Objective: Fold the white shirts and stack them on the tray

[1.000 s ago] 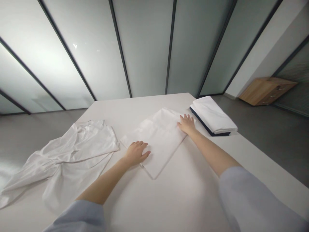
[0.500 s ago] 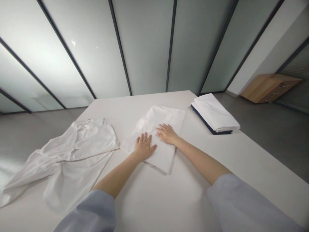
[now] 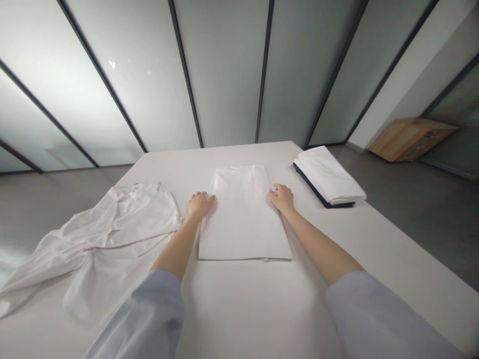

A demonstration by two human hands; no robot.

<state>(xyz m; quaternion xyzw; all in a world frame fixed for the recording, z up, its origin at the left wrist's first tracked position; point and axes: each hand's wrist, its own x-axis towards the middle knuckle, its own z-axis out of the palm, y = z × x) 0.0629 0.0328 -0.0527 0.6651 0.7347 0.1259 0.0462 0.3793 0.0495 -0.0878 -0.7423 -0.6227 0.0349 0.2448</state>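
A folded white garment (image 3: pixel 243 214) lies flat on the white table in front of me, roughly rectangular, with its straight bottom edge toward me. At its left side rests my left hand (image 3: pixel 201 204), fingers slightly bent and apart, thumb at the fabric's edge. My right hand (image 3: pixel 282 197) is at the opposite side, its fingers loosely curved and touching the right edge. Neither hand visibly pinches the cloth. Left of my left hand a loose, crumpled white shirt (image 3: pixel 130 214) is spread out, running toward the table's left edge.
A stack of folded clothes, white (image 3: pixel 331 174) over dark navy (image 3: pixel 318 192), sits at the table's (image 3: pixel 239 309) right edge. Frosted glass panels (image 3: pixel 228 75) stand behind the table. A wooden cabinet (image 3: pixel 400 139) is on the floor at far right.
The folded garment has turned from a slanted position to lie square to me. My hands have moved from flat on top of it outward to its left and right sides.
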